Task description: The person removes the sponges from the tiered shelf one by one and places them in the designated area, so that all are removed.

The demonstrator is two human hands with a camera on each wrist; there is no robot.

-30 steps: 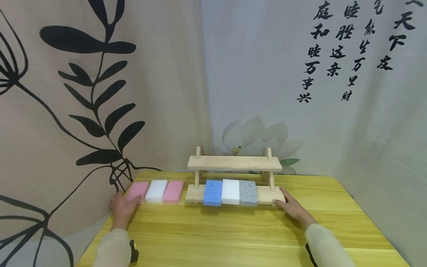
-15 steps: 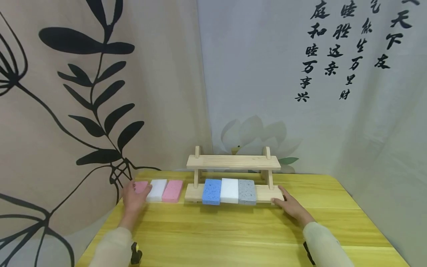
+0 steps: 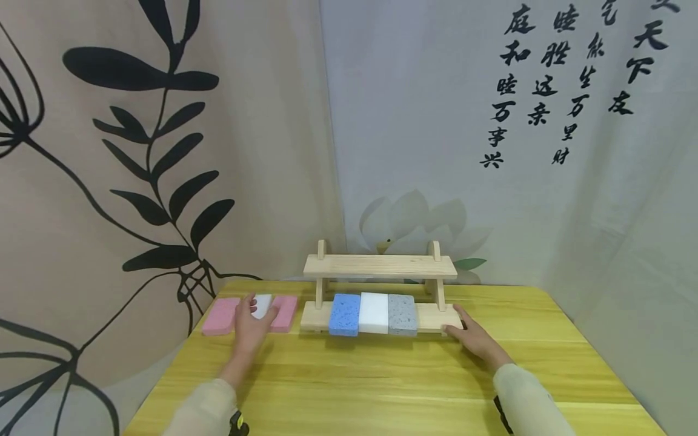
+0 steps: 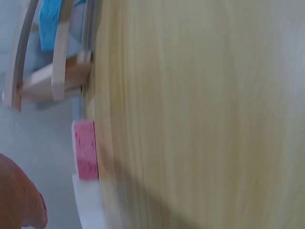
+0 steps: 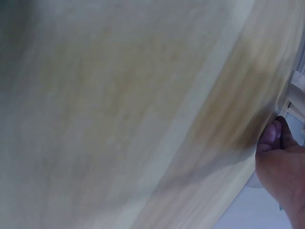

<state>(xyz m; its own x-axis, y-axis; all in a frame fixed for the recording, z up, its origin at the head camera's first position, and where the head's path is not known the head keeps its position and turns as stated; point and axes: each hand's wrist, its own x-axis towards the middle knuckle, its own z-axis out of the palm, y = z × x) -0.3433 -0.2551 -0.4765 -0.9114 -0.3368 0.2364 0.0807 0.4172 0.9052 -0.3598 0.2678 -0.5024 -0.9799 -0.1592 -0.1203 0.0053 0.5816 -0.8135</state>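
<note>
My left hand (image 3: 252,330) is over the white sponge (image 3: 262,306) in the middle of the table row, thumb and fingers apart and partly covering it. A pink sponge (image 3: 220,317) lies to its left and another pink sponge (image 3: 285,315) to its right. In the left wrist view the thumb (image 4: 21,198) shows beside the white sponge (image 4: 89,202), apart from it. My right hand (image 3: 477,340) grips the right end of the wooden two-tier rack (image 3: 382,265). In the right wrist view the fingers (image 5: 270,136) of that hand are curled at the wood.
On the rack's lower shelf a blue sponge (image 3: 344,315), a white sponge (image 3: 373,313) and a grey sponge (image 3: 402,315) lean side by side. The wooden table (image 3: 382,387) runs back to a printed curtain (image 3: 272,151) behind the rack.
My left hand has moved right, from the left pink sponge to above the white one, leaving the pink sponge uncovered on the table. My right hand has stayed on the rack.
</note>
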